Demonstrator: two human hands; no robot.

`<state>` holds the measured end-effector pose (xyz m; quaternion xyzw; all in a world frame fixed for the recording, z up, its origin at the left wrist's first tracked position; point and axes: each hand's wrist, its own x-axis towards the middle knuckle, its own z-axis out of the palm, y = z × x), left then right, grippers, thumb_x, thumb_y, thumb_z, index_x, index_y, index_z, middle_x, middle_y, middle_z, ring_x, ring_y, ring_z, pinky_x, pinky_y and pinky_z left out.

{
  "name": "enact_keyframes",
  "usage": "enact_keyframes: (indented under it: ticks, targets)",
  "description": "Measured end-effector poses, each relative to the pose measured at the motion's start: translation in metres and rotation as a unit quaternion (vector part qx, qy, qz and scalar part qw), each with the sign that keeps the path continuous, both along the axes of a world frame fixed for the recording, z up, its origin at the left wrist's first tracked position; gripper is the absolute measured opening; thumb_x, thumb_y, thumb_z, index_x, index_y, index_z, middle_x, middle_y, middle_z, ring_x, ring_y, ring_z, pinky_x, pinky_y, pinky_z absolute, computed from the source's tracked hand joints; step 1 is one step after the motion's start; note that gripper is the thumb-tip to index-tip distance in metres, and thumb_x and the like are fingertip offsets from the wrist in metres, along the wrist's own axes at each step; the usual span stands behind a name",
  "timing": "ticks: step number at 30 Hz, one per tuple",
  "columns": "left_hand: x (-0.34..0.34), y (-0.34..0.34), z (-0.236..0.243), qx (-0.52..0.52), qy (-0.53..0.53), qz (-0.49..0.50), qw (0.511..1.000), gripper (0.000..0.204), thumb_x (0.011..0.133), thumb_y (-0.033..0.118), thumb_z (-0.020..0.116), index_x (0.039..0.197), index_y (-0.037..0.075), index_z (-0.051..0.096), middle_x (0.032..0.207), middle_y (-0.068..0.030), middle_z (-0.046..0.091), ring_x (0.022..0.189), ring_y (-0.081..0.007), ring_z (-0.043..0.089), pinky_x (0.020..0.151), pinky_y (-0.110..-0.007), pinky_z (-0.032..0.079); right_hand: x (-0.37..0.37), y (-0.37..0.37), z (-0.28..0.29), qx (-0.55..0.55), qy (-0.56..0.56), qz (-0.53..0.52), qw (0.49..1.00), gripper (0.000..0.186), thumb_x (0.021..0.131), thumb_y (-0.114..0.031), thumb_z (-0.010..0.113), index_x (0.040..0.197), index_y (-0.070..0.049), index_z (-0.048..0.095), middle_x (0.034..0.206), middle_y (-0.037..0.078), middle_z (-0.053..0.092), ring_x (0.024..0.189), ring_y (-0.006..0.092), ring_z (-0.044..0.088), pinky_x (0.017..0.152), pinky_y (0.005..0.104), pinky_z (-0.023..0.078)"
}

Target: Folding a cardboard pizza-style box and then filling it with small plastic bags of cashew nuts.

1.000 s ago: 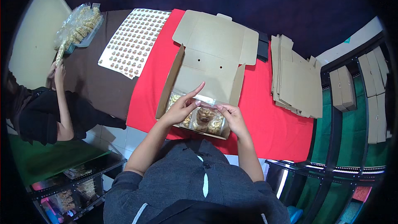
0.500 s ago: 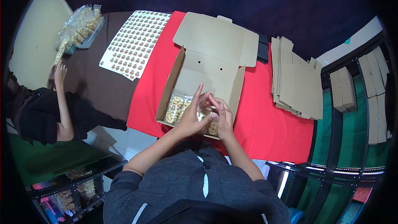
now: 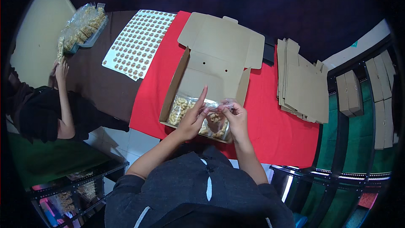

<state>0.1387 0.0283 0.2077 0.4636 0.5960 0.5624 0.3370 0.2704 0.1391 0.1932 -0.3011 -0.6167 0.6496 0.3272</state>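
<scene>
An open cardboard box (image 3: 202, 65) lies in front of me with its lid folded back. In its near end are a clear bag of pale curled snack pieces (image 3: 178, 106) on the left and a second clear snack bag (image 3: 216, 123) on the right. My right hand (image 3: 237, 120) pinches the top edge of this second bag between thumb and fingers. The left hand (image 3: 191, 122) is at that edge's other end, thumb against the plastic and index finger pointing up; its remaining fingers are partly hidden. Both hands are over the box's near end.
A red cloth (image 3: 278, 137) lies under the box. Stacked flat cardboard (image 3: 306, 84) is to the right, a sticker sheet (image 3: 139, 44) to the left. At far left a co-worker's hand (image 3: 62, 71) touches a packed snack bag (image 3: 86, 27). Shelves hold folded boxes (image 3: 349, 92).
My right hand has moved slightly right and down, opening a gap from the left hand. The bag's top edge now shows stretched between them. The co-worker's hand has shifted slightly.
</scene>
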Motion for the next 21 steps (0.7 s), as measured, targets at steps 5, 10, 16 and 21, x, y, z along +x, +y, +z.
enact_keyframes:
  ticks: [5,10,16,21]
  targets:
    - [0.0,0.0,-0.007,-0.02,0.0,-0.036,0.999,0.055,0.099,0.021,0.034,0.147,0.012,0.009,0.143,-0.0181,0.034,0.121,-0.0308,0.046,0.1,-0.035,0.032,0.007,0.003,-0.001,-0.169,0.053,0.038,0.983,0.015,0.086,-0.012,0.063,0.095,0.0,0.065,0.087,0.006,0.067,0.082,0.0103,0.06,0.076,0.0244,0.046]
    - [0.0,-0.001,0.002,-0.013,-0.024,-0.052,0.998,0.054,0.099,0.021,0.035,0.146,0.012,0.012,0.145,-0.0184,0.03,0.127,-0.0296,0.04,0.104,-0.036,0.029,0.018,0.013,0.004,-0.226,0.056,0.101,0.967,0.018,0.088,-0.013,0.06,0.097,0.001,0.065,0.091,0.008,0.067,0.083,0.012,0.061,0.079,0.0263,0.046]
    - [-0.002,0.003,-0.006,0.04,-0.012,-0.056,0.998,0.057,0.099,0.024,0.036,0.146,0.007,0.01,0.15,-0.0159,0.02,0.134,-0.0266,0.029,0.107,-0.035,0.024,0.031,0.022,0.008,-0.223,0.027,0.135,0.965,0.022,0.092,-0.016,0.053,0.1,0.002,0.064,0.099,0.011,0.066,0.093,0.0153,0.06,0.087,0.029,0.044]
    - [-0.002,0.001,-0.007,0.048,-0.071,-0.045,0.995,0.072,0.093,0.032,0.049,0.146,0.006,0.008,0.148,-0.0185,0.019,0.133,-0.0321,0.029,0.107,-0.039,0.024,0.025,0.017,0.008,-0.208,0.026,0.034,0.977,0.026,0.092,-0.02,0.054,0.101,0.003,0.064,0.097,0.011,0.066,0.087,0.0141,0.062,0.075,0.0284,0.051]
